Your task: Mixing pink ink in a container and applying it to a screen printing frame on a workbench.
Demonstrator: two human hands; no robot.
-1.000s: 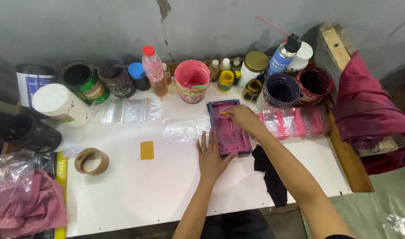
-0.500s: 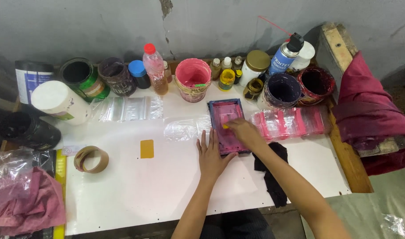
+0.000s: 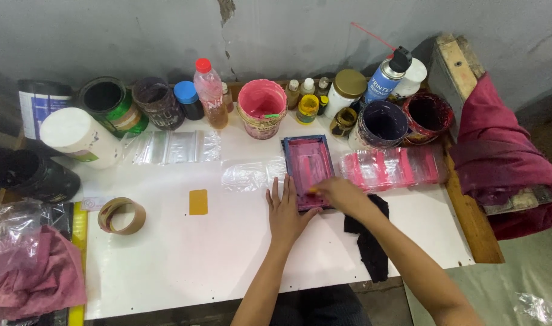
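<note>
Pressing my flat, open left hand [image 3: 286,210] beside the pink-stained rectangular screen frame [image 3: 308,167], my right hand [image 3: 342,194] grip closes on something small I cannot tell.

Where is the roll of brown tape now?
In the head view, the brown tape roll lies on the left of the white table, beside the small yellow card.

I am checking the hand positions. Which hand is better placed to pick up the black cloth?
Right. The right hand is at the frame's near edge, beside the black cloth. The left hand lies flat farther away.
</note>
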